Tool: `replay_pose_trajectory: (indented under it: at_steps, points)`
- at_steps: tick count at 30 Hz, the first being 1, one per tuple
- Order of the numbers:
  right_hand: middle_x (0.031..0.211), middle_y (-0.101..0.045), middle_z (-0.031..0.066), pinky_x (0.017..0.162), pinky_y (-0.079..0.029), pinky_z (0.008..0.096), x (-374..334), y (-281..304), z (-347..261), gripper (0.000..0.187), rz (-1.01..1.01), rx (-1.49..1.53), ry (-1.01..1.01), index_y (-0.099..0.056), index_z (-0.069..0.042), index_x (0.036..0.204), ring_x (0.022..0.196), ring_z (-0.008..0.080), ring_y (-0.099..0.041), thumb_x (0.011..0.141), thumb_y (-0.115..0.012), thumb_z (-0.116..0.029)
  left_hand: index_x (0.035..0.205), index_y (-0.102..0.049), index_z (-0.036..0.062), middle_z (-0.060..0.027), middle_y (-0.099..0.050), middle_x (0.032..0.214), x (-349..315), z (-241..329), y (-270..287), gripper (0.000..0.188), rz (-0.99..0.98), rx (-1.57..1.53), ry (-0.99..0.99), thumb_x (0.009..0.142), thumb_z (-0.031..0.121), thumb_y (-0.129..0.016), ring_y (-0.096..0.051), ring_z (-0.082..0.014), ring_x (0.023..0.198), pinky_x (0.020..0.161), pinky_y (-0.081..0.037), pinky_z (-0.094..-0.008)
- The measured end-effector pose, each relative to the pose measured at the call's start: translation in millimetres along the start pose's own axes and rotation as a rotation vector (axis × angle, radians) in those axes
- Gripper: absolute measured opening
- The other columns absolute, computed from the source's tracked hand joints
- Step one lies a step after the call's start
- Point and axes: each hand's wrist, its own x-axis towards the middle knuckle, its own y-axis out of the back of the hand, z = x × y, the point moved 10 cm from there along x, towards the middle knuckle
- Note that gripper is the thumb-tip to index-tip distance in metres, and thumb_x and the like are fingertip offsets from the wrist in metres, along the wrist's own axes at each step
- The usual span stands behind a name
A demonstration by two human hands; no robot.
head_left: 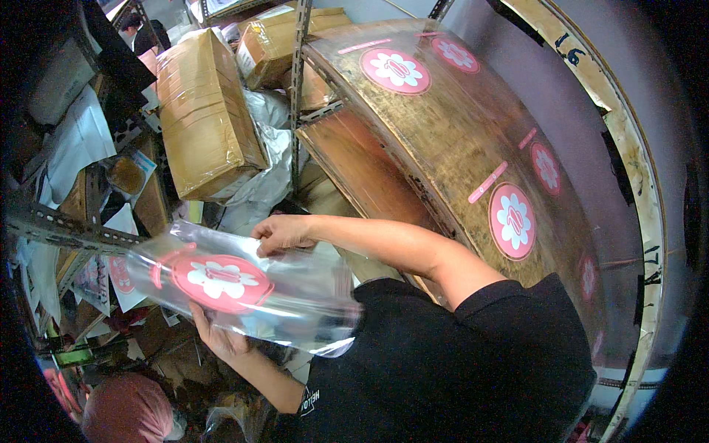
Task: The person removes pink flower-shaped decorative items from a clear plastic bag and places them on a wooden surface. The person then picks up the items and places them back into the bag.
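Observation:
A clear plastic film sheet [295,314] with a pink and white flower print is held up before my black-shirted torso, curling and shiny along its right side. My left hand [218,332] grips its lower edge, with the thumb against the film near the pink print and the other fingers partly hidden. At the upper edge, my right hand [281,232] is closed with bent fingers on the film. More clear film lies over the long brown table [436,125], where several matching flower prints [512,221] show.
Taped cardboard boxes [203,111] are stacked behind a perforated metal post [298,88]. A wooden shelf [369,159] runs under the tabletop. Papers hang on the metal rack at left. Another person [148,33] is far back left; a rounded pink cloth shape [129,410] is at lower left.

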Motion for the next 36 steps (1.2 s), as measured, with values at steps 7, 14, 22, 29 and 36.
replay_pose_trajectory:
  at_steps: [7, 14, 22, 29, 36]
  points:
    - [0.076, -0.062, 0.0043, 0.063, -0.046, 0.0278, -33, 60, -27, 0.025, 0.525, -0.420, 0.185, -0.056, 0.000, 0.096, 0.070, 0.0108, -0.057, 0.082, -0.065, -0.018, 0.130, -0.043, 0.0013, -0.0138, -0.046, 0.133, 0, 2, 98, 0.043, 0.128, 0.121, 0.038, 0.095, 0.027, -0.047, -0.044, -0.0260, 0.121, 0.104, -0.032, -0.0454]
    - [0.076, -0.055, 0.0003, 0.059, -0.044, 0.0279, -46, 102, 16, 0.017, 0.561, -0.383, 0.144, -0.053, -0.004, 0.092, 0.069, 0.0108, -0.053, 0.088, -0.058, -0.020, 0.127, -0.046, 0.0019, -0.0132, -0.050, 0.129, 14, -44, 68, 0.043, 0.011, 0.181, 0.067, 0.095, 0.030, -0.047, -0.046, -0.0257, 0.118, 0.103, -0.035, -0.0427]
    - [0.083, -0.062, 0.0032, 0.062, -0.048, 0.0230, -82, 197, 72, 0.012, 0.711, 0.009, -0.058, -0.052, -0.009, 0.096, 0.067, 0.0074, -0.055, 0.093, -0.054, -0.019, 0.131, -0.042, 0.0035, -0.0123, -0.048, 0.131, 89, -158, 76, 0.042, 0.004, -0.107, 0.373, 0.099, 0.030, -0.037, -0.046, -0.0261, 0.120, 0.103, -0.035, -0.0432]
    - [0.083, -0.063, 0.0040, 0.067, -0.052, 0.0278, -143, 277, 87, 0.013, 0.928, -0.002, -0.079, -0.054, -0.006, 0.094, 0.075, 0.0135, -0.063, 0.093, -0.054, -0.019, 0.130, -0.040, 0.0021, -0.0146, -0.049, 0.128, 122, -251, 65, 0.046, -0.003, -0.065, 0.600, 0.098, 0.034, -0.035, -0.049, -0.0276, 0.116, 0.099, -0.038, -0.0456]
    - [0.072, -0.054, -0.0032, 0.058, -0.043, 0.0207, -203, 383, 92, 0.014, 1.173, -0.255, -0.121, -0.057, -0.010, 0.092, 0.061, 0.0062, -0.051, 0.092, -0.056, -0.023, 0.127, -0.043, 0.0031, -0.0140, -0.055, 0.120, 141, -312, 50, 0.044, -0.066, -0.205, 0.700, 0.098, 0.034, -0.035, -0.055, -0.0279, 0.110, 0.097, -0.042, -0.0464]
